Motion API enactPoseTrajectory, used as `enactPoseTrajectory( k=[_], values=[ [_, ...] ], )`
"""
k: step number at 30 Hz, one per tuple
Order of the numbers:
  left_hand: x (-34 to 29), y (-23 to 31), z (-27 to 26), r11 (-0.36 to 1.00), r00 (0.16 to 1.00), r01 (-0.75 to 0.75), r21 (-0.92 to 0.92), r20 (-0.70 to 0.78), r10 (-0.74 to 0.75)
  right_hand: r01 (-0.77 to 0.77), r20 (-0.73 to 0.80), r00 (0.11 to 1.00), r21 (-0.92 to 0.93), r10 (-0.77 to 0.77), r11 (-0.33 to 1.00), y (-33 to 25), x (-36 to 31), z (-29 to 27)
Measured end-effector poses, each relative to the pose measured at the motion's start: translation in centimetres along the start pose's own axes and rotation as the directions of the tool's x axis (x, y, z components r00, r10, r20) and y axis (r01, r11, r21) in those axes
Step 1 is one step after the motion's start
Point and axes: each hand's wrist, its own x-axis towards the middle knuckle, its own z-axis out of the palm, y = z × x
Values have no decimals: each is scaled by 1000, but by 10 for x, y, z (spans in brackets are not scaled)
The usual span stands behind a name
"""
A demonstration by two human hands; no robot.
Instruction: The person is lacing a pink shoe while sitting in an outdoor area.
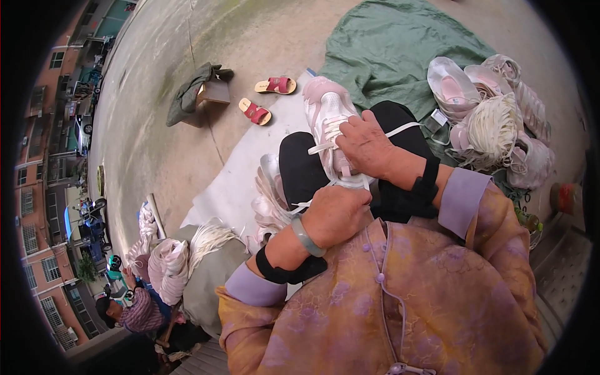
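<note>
A pink and white sneaker (325, 100) lies across my black-clad lap, its toe pointing away from me. White shoelace (322, 148) runs through its eyelets, and one loose length trails right toward my knee. My right hand (369, 145) is closed over the lacing, its fingers pinching lace at the eyelets. Nearer to me, my left hand (339, 215) is curled at the ankle end of the sneaker, with a lace end sticking out on its left side. Its fingertips are partly hidden. A pale bangle (306, 236) circles my left wrist.
More sneakers and bundled white laces (490, 128) sit on a green cloth (394, 50) at right. Other shoes (269, 203) lie beside my left knee. Red sandals (255, 112) and a draped box (209, 94) stand ahead. A person (140, 309) sits at far left.
</note>
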Motion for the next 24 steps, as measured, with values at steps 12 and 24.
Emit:
enactPoseTrajectory(
  k=[12, 24],
  values=[
    [-63, -62, -21, 358, 761, 259, -897, -38, -647, -532, 517, 847, 827, 128, 179, 34, 19, -53],
    [-105, -120, -8, 883, 789, 356, -305, -408, -459, -259, 239, 946, 140, 221, 956, 128, -131, -84]
  ],
)
